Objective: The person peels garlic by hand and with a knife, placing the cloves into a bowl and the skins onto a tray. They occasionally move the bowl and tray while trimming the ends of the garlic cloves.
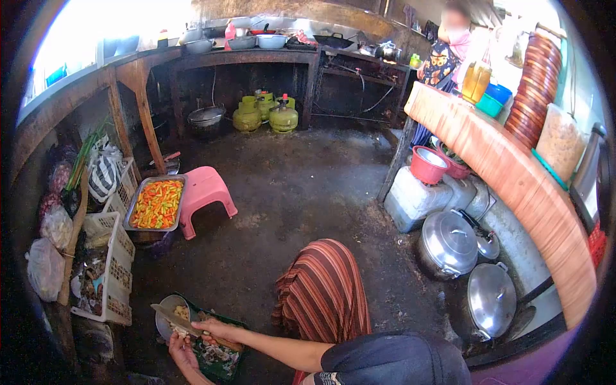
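Knife (170, 316): broad, long, grey-brown blade, slanted across bowl mouth, tip past bowl's far-left rim, handle end in right hand (215, 329).
Bowl (163, 328): round, greyish, open-topped, partly covered by blade. Small pale-yellow pieces (181, 312) inside bowl.
Left hand (181, 350) at bowl's near edge, fingers curled under blade; anything gripped there too small to tell.
Tray (226, 371): dark green, flat, beside bowl on right. Whitish and dark scraps (217, 355) scattered in tray, right of bowl.
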Demonstrator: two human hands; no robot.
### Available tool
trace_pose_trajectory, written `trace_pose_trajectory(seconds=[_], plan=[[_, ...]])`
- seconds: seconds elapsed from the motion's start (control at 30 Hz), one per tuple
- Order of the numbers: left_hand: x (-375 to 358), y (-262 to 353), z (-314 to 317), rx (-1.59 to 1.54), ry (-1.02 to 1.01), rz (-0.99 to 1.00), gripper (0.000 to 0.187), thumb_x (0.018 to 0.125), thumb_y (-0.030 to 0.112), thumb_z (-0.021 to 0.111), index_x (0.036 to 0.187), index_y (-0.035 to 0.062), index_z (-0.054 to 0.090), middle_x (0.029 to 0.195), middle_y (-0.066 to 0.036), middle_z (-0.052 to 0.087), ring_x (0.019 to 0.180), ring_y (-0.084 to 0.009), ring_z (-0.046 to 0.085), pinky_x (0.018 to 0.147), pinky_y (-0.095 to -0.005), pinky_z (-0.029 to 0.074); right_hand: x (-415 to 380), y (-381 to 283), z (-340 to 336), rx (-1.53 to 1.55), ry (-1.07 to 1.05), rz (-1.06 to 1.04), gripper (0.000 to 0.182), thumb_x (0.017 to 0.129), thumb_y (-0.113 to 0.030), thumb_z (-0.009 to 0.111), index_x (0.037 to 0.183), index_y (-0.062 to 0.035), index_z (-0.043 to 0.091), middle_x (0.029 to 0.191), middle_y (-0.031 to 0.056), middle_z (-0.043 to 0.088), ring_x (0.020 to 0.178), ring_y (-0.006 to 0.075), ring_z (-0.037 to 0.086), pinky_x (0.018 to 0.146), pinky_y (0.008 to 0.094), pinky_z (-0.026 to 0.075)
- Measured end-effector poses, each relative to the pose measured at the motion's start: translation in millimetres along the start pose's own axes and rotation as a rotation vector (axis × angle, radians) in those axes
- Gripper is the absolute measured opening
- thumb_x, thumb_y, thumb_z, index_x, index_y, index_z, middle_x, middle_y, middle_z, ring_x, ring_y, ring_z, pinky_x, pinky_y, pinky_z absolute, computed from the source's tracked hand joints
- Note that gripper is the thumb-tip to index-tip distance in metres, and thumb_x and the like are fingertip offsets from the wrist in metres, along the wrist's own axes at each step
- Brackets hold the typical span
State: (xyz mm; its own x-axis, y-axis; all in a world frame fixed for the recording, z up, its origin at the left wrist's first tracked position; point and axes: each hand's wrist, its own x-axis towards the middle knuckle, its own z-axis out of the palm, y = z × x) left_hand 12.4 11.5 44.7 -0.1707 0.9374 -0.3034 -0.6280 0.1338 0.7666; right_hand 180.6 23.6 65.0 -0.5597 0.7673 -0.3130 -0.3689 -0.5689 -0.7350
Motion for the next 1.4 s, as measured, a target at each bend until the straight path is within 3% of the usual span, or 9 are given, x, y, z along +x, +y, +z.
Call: trace_pose_trajectory(seconds=[0.27,0.7,0.97,1.07,1.2,1.23,1.27,1.3,1.4], plan=[[0,-6,4,0.245,0.026,0.097,0.015,0.073,0.000,0.063,0.084,0.0042,0.053,0.073,-0.002,0.055,0.061,-0.0089,0.051,0.053,-0.0211,0.042,1,-3,-2,-0.066,-0.017,-0.046,0.040,0.089,-0.043,0.048,0.066,-0.0098,0.043,0.046,-0.0033,0.035,0.041,0.0070,0.038,0.039,0.0231,0.030],[-5,-5,7,0.124,0.133,0.067,0.022,0.082,0.010,0.051,0.098,-0.0049,0.053,0.086,-0.011,0.056,0.070,-0.0186,0.057,0.062,-0.0248,0.048,5,2,-9,-0.083,0.003,-0.055,0.038,0.091,-0.042,0.044,0.069,-0.0109,0.046,0.047,-0.0043,0.034,0.041,0.0059,0.036,0.039,0.0234,0.030],[7,-12,-17,0.024,0.382,-0.069,0.018,0.082,0.013,0.046,0.089,-0.0016,0.053,0.075,-0.008,0.051,0.061,-0.0168,0.051,0.056,-0.0271,0.045,-1,-10,-9,-0.093,0.050,-0.062,0.039,0.090,-0.044,0.045,0.069,-0.0109,0.048,0.045,-0.0039,0.035,0.037,0.0060,0.035,0.035,0.0243,0.029],[22,-24,-52,-0.069,0.283,-0.077,0.017,0.080,0.012,0.046,0.089,-0.0003,0.052,0.072,-0.007,0.050,0.062,-0.0163,0.050,0.059,-0.0292,0.047,5,-8,-20,-0.149,0.097,-0.048,0.040,0.089,-0.046,0.046,0.073,-0.0092,0.052,0.044,-0.0038,0.036,0.037,0.0062,0.036,0.035,0.0237,0.029],[20,-32,-74,-0.166,0.234,0.037,0.027,0.082,0.019,0.051,0.103,0.0023,0.049,0.103,-0.011,0.053,0.097,-0.0254,0.050,0.088,-0.0409,0.043,2,-7,-21,-0.441,0.300,-0.075,0.035,0.088,-0.039,0.048,0.079,-0.0073,0.061,0.051,-0.0007,0.046,0.044,0.0100,0.042,0.039,0.0270,0.033],[44,-47,-112,-0.237,0.067,-0.015,0.025,0.083,0.017,0.049,0.102,0.0001,0.050,0.101,-0.012,0.053,0.097,-0.0264,0.051,0.089,-0.0413,0.043,1,-6,-22,-0.519,0.323,0.007,0.037,0.088,-0.038,0.047,0.083,-0.0051,0.061,0.053,0.0023,0.049,0.049,0.0121,0.048,0.043,0.0299,0.038],[33,-39,-99,-0.162,0.066,0.036,0.020,0.085,0.013,0.047,0.097,-0.0022,0.052,0.098,-0.013,0.053,0.095,-0.0269,0.052,0.089,-0.0411,0.044,12,10,-44,-1.107,0.163,-0.351,0.037,0.088,-0.038,0.047,0.085,-0.0039,0.061,0.060,0.0054,0.055,0.052,0.0128,0.051,0.049,0.0312,0.042],[36,-45,-104,-0.127,0.026,0.123,0.018,0.085,0.009,0.046,0.094,-0.0040,0.053,0.096,-0.014,0.053,0.093,-0.0270,0.053,0.086,-0.0403,0.046,0,0,-32,-0.735,0.290,-0.045,0.032,0.087,-0.034,0.048,0.089,-0.0046,0.061,0.068,0.0080,0.059,0.057,0.0128,0.056,0.053,0.0283,0.046],[42,-36,-110,-0.315,0.208,0.040,0.022,0.080,0.010,0.052,0.097,-0.0037,0.053,0.090,-0.014,0.056,0.080,-0.0272,0.055,0.071,-0.0338,0.048,32,70,-85,-0.492,0.163,-0.150,0.026,0.086,-0.024,0.055,0.099,-0.0034,0.063,0.073,0.0001,0.061,0.060,0.0083,0.053,0.052,0.0249,0.043]])
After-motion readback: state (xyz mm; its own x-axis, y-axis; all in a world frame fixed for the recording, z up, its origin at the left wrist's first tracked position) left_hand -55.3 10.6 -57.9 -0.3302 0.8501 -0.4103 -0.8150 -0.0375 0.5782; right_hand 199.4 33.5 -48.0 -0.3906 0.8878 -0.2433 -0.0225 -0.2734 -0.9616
